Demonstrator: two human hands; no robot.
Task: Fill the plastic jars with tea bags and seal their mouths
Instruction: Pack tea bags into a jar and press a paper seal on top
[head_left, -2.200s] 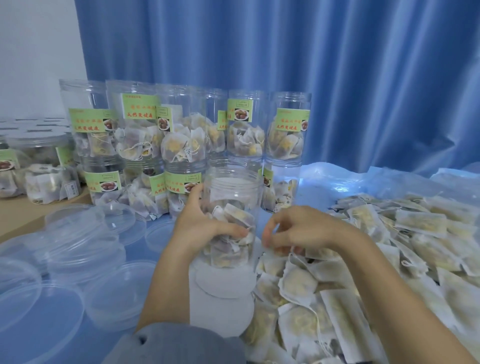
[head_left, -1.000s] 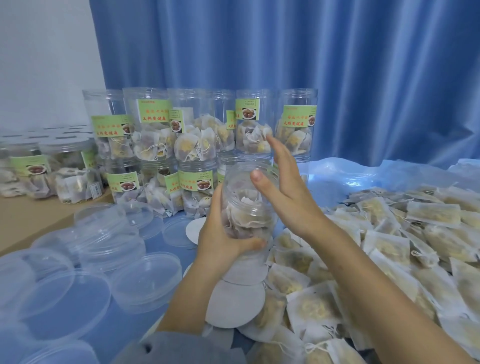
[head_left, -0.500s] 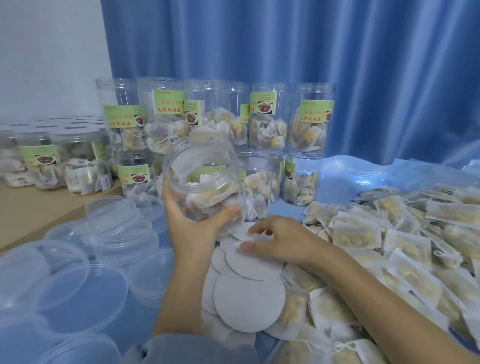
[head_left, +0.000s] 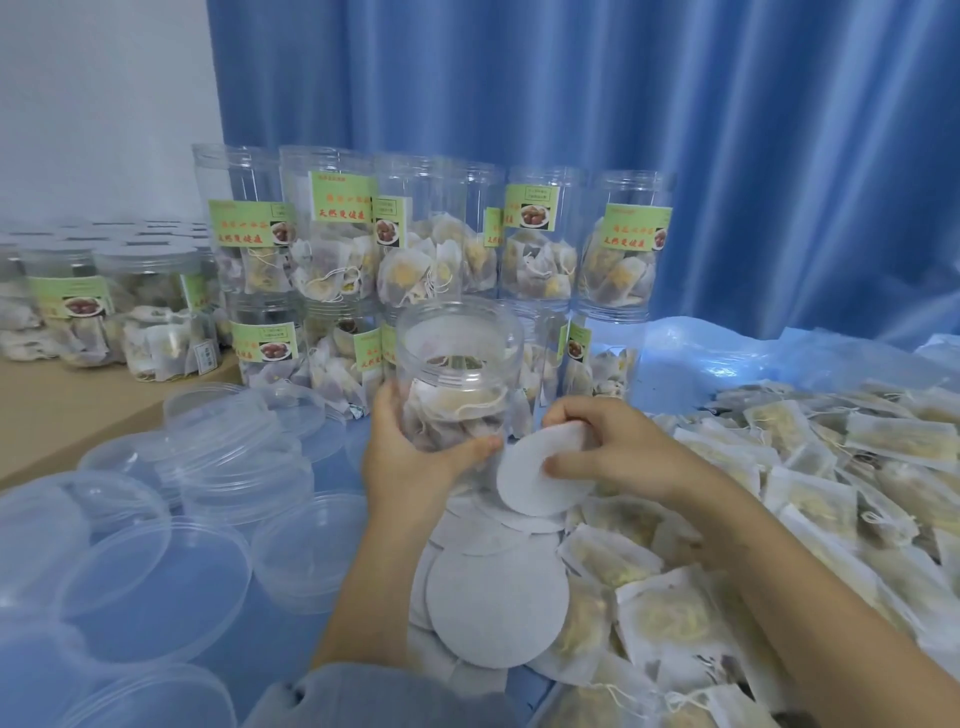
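My left hand grips a clear plastic jar partly filled with tea bags, held upright above the table with its open mouth tilted slightly toward me. Just to the right of the jar, my right hand pinches a round white seal disc lifted off a stack of white seal discs lying below. Loose tea bags cover the table to the right.
Labelled jars holding tea bags stand stacked in two rows behind, before a blue curtain. Lidded jars sit at far left on a tan board. Clear plastic lids are piled at the left front.
The right hand dropped from the jar's mouth to the disc stack and has picked up one disc. The left hand swung the jar left, then brought it back to the middle.
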